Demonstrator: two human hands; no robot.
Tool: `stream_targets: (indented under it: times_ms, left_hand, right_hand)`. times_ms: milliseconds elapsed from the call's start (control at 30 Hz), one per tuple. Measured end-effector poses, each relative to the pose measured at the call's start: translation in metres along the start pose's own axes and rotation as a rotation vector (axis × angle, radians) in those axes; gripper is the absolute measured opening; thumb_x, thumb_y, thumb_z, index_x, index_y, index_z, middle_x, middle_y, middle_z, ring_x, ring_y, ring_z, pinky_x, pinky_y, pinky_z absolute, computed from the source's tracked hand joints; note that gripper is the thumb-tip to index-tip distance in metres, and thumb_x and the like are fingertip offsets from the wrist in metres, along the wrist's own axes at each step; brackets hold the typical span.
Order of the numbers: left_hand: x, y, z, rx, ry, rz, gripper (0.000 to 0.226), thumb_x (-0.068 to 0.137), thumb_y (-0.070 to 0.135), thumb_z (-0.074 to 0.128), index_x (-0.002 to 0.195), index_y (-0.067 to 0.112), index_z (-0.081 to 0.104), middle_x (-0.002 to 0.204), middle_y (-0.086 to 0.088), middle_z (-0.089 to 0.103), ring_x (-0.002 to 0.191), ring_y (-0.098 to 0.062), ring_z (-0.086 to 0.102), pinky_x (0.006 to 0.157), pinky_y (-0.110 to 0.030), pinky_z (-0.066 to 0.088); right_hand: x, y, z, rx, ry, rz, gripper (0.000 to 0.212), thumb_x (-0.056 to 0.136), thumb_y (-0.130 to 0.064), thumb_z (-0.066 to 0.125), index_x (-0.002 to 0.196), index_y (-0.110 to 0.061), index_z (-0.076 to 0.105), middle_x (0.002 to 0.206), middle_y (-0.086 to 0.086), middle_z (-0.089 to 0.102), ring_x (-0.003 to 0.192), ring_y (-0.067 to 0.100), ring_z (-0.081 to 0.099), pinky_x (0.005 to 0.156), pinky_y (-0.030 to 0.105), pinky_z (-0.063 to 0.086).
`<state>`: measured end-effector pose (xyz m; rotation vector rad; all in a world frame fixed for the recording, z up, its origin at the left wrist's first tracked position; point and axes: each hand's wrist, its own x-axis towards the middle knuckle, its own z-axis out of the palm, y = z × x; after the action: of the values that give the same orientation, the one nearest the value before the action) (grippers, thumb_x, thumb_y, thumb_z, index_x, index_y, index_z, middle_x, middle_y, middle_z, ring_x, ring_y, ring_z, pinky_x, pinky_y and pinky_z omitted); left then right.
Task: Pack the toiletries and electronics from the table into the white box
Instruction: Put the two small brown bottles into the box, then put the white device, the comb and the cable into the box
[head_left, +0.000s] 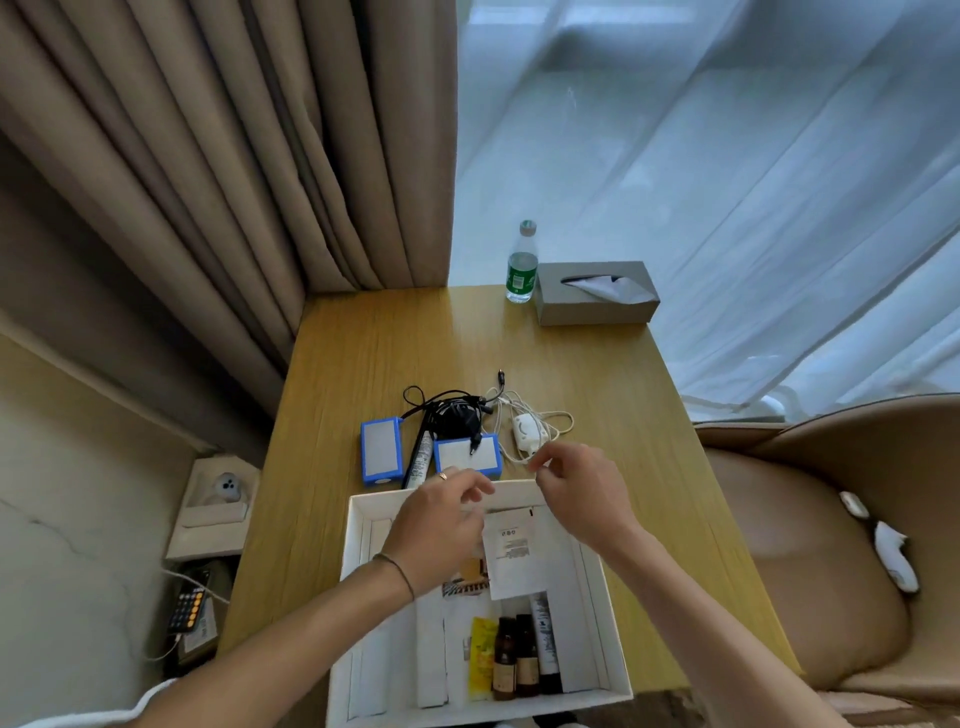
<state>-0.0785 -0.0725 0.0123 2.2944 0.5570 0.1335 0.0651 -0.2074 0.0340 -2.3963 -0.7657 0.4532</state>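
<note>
The white box (358, 525) lies open at the table's near edge, holding two brown bottles (514, 657), a yellow sachet (482, 657), a white tube (545, 644) and a white packet (519, 556). Behind it lie two blue-edged flat devices (382, 451) (467, 455), a slim tube (420, 460), a black cable bundle (452, 413) and a white cable with a controller (527, 428). My left hand (436, 530) hovers over the box's far end, fingers curled and empty. Hovering by the white cable's near loop is my right hand (576, 493), its thumb and forefinger pinched; whether it grips the cable I cannot tell.
A water bottle (522, 265) and a grey tissue box (595, 293) stand at the table's far edge. Curtains hang behind. A tan armchair (831, 545) sits right of the table. Left of it, a low shelf holds a calculator-like remote (188, 608).
</note>
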Motion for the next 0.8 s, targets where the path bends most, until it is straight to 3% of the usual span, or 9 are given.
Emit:
stream_targets:
  times_ms: [100,200,300,367,567,633,800]
  left_hand:
    - [0.024,0.003,-0.004,0.032,-0.039,-0.002,0.022,0.093,0.018,0.056,0.111,0.027,0.066,0.104,0.008,0.065,0.099,-0.005,0.060,0.087,-0.028,0.053]
    - [0.049,0.004,-0.001,0.073,-0.081,-0.054,0.023,0.093,0.018,0.054,0.112,0.028,0.064,0.103,0.009,0.064,0.097,-0.005,0.061,0.084,-0.030,0.055]
    - [0.074,0.004,0.009,0.141,-0.123,-0.094,0.022,0.094,0.018,0.052,0.112,0.026,0.064,0.102,0.007,0.062,0.093,-0.009,0.061,0.082,-0.032,0.055]
    - [0.091,0.003,0.018,0.181,-0.146,-0.116,0.024,0.095,0.017,0.050,0.113,0.024,0.065,0.103,0.005,0.062,0.094,-0.011,0.061,0.082,-0.031,0.054]
    - [0.153,-0.004,0.046,0.316,-0.199,-0.164,0.026,0.097,0.013,0.050,0.113,0.014,0.070,0.111,-0.004,0.069,0.099,-0.020,0.065,0.088,-0.037,0.056]
    - [0.169,-0.005,0.055,0.364,-0.229,-0.157,0.026,0.095,0.013,0.050,0.111,0.013,0.071,0.113,-0.008,0.070,0.101,-0.023,0.065,0.089,-0.040,0.056]
    - [0.191,-0.012,0.080,0.342,-0.238,-0.107,0.045,0.088,0.017,0.062,0.132,0.023,0.059,0.130,0.000,0.064,0.116,-0.022,0.060,0.095,-0.038,0.053]
  right_hand:
    - [0.024,0.007,-0.009,0.090,0.006,0.054,0.021,0.090,-0.013,0.058,0.089,-0.023,0.077,0.059,-0.014,0.058,0.049,0.004,0.048,0.049,0.021,0.035]
    - [0.045,0.017,-0.016,0.194,0.008,0.109,0.023,0.088,-0.008,0.058,0.084,-0.022,0.075,0.068,-0.012,0.065,0.065,0.010,0.065,0.053,0.020,0.043]
    - [0.060,0.030,-0.017,0.250,0.007,0.173,0.024,0.090,-0.009,0.058,0.080,-0.025,0.072,0.078,-0.004,0.071,0.076,0.015,0.070,0.067,0.035,0.060]
    - [0.067,0.038,-0.018,0.277,0.004,0.199,0.025,0.089,-0.009,0.057,0.079,-0.026,0.073,0.079,-0.003,0.072,0.076,0.015,0.071,0.073,0.041,0.062]
    - [0.082,0.065,-0.011,0.357,-0.022,0.249,0.026,0.091,-0.007,0.056,0.080,-0.023,0.073,0.073,-0.002,0.072,0.069,0.021,0.071,0.068,0.043,0.061]
    - [0.084,0.074,-0.008,0.382,-0.041,0.263,0.024,0.092,-0.007,0.056,0.083,-0.020,0.074,0.070,-0.001,0.072,0.063,0.016,0.068,0.066,0.043,0.061]
    - [0.086,0.093,-0.004,0.450,-0.054,0.295,0.028,0.088,-0.006,0.055,0.077,-0.023,0.074,0.061,-0.002,0.069,0.053,0.012,0.059,0.058,0.039,0.056]
